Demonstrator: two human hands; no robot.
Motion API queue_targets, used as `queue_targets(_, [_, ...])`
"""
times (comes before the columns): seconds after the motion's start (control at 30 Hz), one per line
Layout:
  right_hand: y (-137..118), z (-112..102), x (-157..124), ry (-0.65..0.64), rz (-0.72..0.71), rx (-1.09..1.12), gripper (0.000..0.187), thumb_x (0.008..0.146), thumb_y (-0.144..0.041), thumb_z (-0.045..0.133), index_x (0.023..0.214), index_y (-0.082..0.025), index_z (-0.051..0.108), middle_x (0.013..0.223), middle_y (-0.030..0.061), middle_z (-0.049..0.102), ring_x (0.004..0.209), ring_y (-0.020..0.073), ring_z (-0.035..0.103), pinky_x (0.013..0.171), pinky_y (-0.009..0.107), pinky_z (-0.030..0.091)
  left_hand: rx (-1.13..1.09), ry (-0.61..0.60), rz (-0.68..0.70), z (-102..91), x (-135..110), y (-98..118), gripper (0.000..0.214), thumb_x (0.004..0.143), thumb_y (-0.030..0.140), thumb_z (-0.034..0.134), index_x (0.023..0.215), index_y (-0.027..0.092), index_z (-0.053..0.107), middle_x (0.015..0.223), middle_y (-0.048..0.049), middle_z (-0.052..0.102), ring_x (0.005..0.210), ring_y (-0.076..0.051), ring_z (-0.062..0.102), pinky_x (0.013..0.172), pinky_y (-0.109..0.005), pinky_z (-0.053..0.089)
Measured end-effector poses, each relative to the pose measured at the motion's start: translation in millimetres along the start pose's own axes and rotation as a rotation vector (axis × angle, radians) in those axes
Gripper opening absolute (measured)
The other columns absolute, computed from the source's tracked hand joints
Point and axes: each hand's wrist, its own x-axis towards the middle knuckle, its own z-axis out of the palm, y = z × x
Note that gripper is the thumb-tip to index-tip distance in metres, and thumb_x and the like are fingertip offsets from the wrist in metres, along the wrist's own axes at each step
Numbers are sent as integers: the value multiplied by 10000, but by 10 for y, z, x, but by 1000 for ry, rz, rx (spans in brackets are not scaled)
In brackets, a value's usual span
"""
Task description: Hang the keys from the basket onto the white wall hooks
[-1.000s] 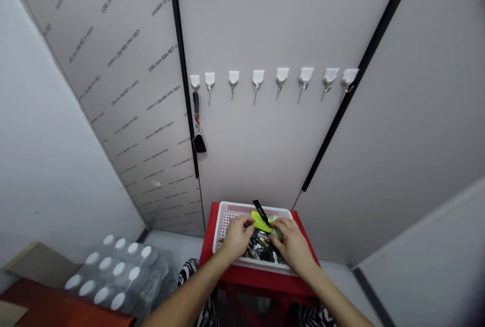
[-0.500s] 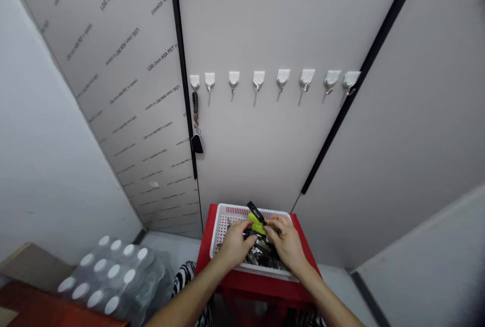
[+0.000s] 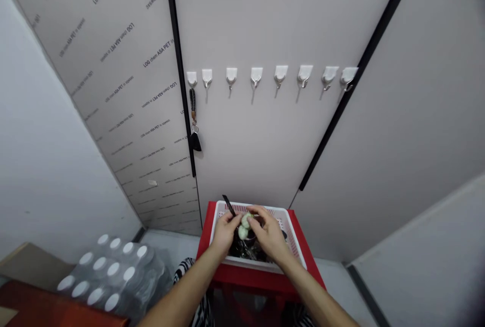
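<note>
Indoors, hands [image 3: 224,233] [image 3: 271,236] pinch a pale trinket [image 3: 243,232] above a red table [image 3: 246,276] beside grey panels [image 3: 242,150]

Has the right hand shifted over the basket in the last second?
Yes: judged against the white basket, the right hand has moved left, away from the basket's right end.

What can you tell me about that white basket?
The white basket is a shallow rectangle, apparently plastic, with vertical slots in its far wall where red shows through. It sits upright on a red stand, holding a jumble of dark and shiny items. The left hand and right hand are over it; whether either touches it, I can't tell.
</note>
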Motion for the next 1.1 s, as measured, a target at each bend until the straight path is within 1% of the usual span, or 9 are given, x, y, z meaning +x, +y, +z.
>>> queue_targets(0.1, [97,-128,-58,-68,59,-27,322,615,-270,470,923,-173,471,913,53,515,834,150,463,743,292,355,-136,32,-83,-8,-9,30,272,510,338,574,668,119,540,571,-4,566,565,-124,522,565,-249,401])
queue_targets(0.23, [270,-200,-186,-236,87,-160,385,535,-225,534,914,-175,497,907,49,532,844,168,462,772,312,330,-216,40,-93,-15,-17,56,302,487,339,598,677,110,546,593,-14,570,574,-116,528,556,-233,406])
queue_targets(0.4, [357,-119,-237,-234,125,-225,333,583,-209,480,911,-167,510,893,58,539,834,161,468,765,296,328,-237,40,-87,-4,-37,69,315,481,354,601,670,108,552,610,-23,574,591,-117,532,575,-235,410])
queue_targets(0.53, [287,-64,-196,-219,104,-290,218,596,-229,471,782,-162,563,791,61,549,780,172,474,718,291,338,-246,15,-78,-2,-42,76,313,493,346,597,694,111,549,627,-22,575,616,-120,534,594,-237,408])
queue_targets(0.63, [226,-41,-175,-173,103,-203,175,629,-274,442,693,-157,554,734,48,548,737,162,478,693,277,341,-293,24,-75,-10,-31,78,305,495,339,598,687,110,539,632,-20,570,624,-118,530,598,-236,407])
queue_targets(0.73, [189,-37,-146,-133,161,-34,192,641,-306,428,689,-149,528,687,27,546,673,141,482,641,249,354,-334,54,-73,-19,-21,78,285,503,314,599,689,111,526,647,-15,561,615,-100,521,587,-216,404])
queue_targets(0.87, [128,-100,-64,-159,254,138,202,636,-331,434,624,-144,508,580,-7,515,568,112,456,554,216,350,-303,33,-75,-29,-16,62,287,529,309,581,726,112,516,678,-22,553,607,-85,513,572,-201,398])
queue_targets(1.03, [18,-224,33,-149,281,300,232,629,-363,445,598,-141,504,550,-19,503,522,86,430,531,199,336,-47,-19,-62,-47,-15,8,298,551,291,555,786,116,500,649,-16,534,556,-78,497,533,-199,385])
queue_targets(1.1, [-21,-251,53,-157,316,347,242,618,-377,455,586,-141,500,526,-23,499,492,79,422,504,195,331,116,49,63,-34,-52,24,307,577,253,524,851,126,474,730,-32,531,637,-101,504,590,-224,392])
